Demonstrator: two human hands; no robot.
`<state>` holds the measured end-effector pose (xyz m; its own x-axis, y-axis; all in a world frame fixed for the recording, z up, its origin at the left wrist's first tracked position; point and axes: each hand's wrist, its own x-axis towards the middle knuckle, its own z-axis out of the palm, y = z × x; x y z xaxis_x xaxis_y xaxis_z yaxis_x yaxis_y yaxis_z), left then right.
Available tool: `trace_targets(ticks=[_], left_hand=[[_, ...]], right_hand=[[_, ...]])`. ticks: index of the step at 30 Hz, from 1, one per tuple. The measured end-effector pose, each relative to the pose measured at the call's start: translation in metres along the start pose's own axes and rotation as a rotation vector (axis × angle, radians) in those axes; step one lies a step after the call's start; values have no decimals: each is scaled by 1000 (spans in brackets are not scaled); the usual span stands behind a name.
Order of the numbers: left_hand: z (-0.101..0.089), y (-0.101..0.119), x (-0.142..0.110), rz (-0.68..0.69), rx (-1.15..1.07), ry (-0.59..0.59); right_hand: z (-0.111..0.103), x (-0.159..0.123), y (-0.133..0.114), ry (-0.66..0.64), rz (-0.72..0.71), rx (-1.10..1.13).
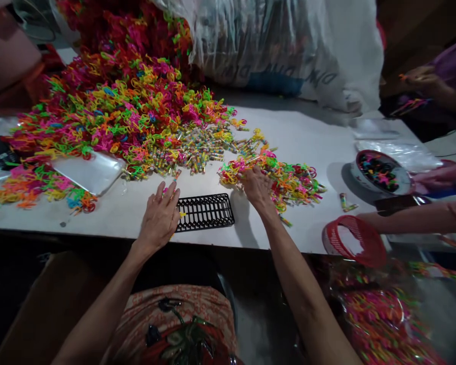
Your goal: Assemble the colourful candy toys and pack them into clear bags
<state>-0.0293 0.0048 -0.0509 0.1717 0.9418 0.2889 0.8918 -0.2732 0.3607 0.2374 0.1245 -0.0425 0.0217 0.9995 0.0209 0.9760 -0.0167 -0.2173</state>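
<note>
My left hand [160, 213] lies over the left end of a black plastic rack [205, 212] with rows of slots, its fingers stretched out. A yellow bit shows in the slots beside my fingers. A small pink and orange piece [177, 175] is near the fingertips; whether they touch it I cannot tell. At the near edge of a small heap of colourful plastic pieces [294, 181], my right hand [257, 186] has its fingers bent down and closed among the pieces. What those fingers grip is hidden.
A large pile of colourful plastic pieces [117, 111] covers the back left, with small printed tubes [197, 147] before it. A clear bag [89, 171] lies left. Rightward are a red basket [332, 238], a bowl [359, 175] and another person's arms [414, 215]. A large white sack [289, 45] stands behind.
</note>
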Motion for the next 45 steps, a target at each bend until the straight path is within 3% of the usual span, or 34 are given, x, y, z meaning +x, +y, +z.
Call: trace_targets(ticks=[4, 8, 10, 13, 18, 21, 26, 33, 37, 39, 41, 43, 45], left_hand=[[2, 1, 0, -7, 8, -9], [2, -1, 0, 2, -23, 11], [2, -2, 0, 9, -28, 5], [1, -3, 0, 23, -31, -7], [2, -3, 0, 26, -29, 9], [2, -2, 0, 17, -16, 7], [-2, 2, 1, 0, 1, -20], [-13, 9, 5, -40, 123, -134], [-15, 9, 6, -47, 135, -149], [-14, 9, 6, -64, 135, -133], [-12, 10, 6, -78, 140, -121], [-11, 11, 6, -89, 147, -117], [-10, 11, 6, -94, 154, -119]], right_hand=[[7, -20, -12, 79, -70, 298], [30, -43, -38, -98, -113, 811], [42, -50, -51, -190, -87, 966], [53, -55, -65, -235, -100, 989], [62, -56, -87, -158, -239, 962], [70, -52, -102, -202, -324, 1002], [75, -44, -113, -279, -430, 729], [54, -44, -135, -447, -505, 277], [34, -34, -118, -488, -555, 276], [20, -23, -92, -372, -416, 233], [8, -9, -62, -224, -157, 79], [0, 3, -39, -209, 27, -89], [-1, 9, -26, -237, 77, -139]])
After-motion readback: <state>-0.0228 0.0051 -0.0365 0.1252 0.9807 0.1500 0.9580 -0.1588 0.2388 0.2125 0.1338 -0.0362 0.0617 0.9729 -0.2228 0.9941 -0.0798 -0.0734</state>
